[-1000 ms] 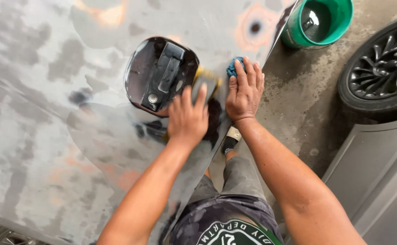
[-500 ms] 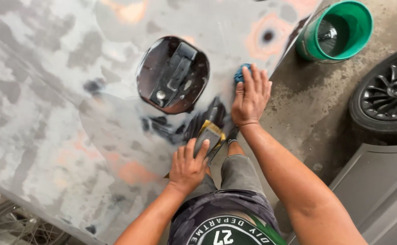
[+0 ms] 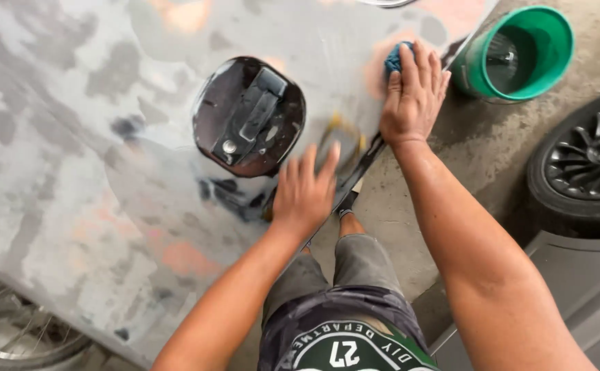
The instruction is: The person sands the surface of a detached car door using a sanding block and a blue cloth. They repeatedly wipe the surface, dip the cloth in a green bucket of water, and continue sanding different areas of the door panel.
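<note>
On the sanded car panel (image 3: pixel 108 137), near its lower edge: left hand (image 3: pixel 305 194) lies flat, fingers (image 3: pixel 308 163) spread apart, palm pressing what looks like a yellowish sanding pad (image 3: pixel 344 137). The pad is mostly hidden and motion-blurred, so grip on it can't be told for sure. Right hand (image 3: pixel 413 93) sits further along the same edge, fingers together and flat, pressing a blue sponge (image 3: pixel 394 58) against the panel; only a corner of the sponge shows past the fingertips.

Outward: open fuel filler recess (image 3: pixel 248 117), dark, with its flap hardware showing, just beside the left hand. Green bucket (image 3: pixel 513 55) stands on the concrete floor (image 3: pixel 478 151) near the right hand. Black wheel (image 3: pixel 585 172) lies well apart at the right.

Progress, as a judgement: panel is already rubbed down to patchy grey with orange-pink spots across most of it. Dark patches remain just below the recess, by the left hand, so that zone looks unfinished. No fresh coating visible anywhere.
</note>
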